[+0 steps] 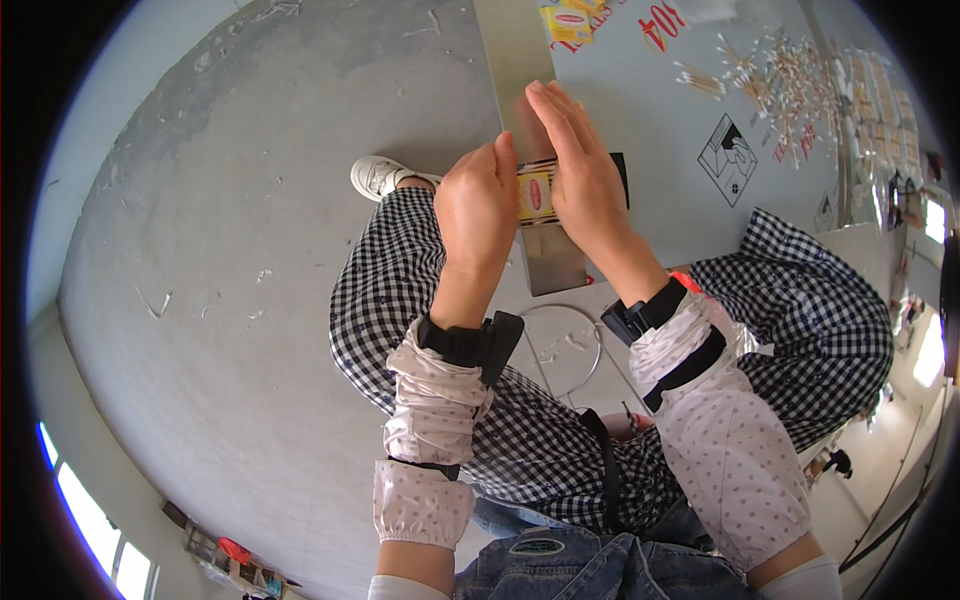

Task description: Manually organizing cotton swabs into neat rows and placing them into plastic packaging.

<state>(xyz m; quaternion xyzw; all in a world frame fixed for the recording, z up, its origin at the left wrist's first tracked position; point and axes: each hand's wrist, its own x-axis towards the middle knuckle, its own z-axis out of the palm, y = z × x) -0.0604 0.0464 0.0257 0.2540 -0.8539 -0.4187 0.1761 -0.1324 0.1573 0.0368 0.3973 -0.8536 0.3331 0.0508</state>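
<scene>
A small yellow packet (534,195) with a red oval lies at the near end of the table, between my two hands. It sits in a dark-edged holder (619,172) that shows partly behind my right hand. My left hand (478,205) is closed at the packet's left side, its fingers curled and its back toward me; whatever they hold, if anything, is hidden. On the packet's other side my right hand (588,175) is open, its fingers straight and together, pointing away from me. Its palm faces the packet, and I cannot tell whether it touches.
Many loose cotton swabs (790,85) are scattered at the table's right. More yellow packets (568,22) lie at the far edge, and rows of packs (880,110) stand far right. The sheet-covered table (650,120) ends near my knees. A metal ring (598,345) shows beneath.
</scene>
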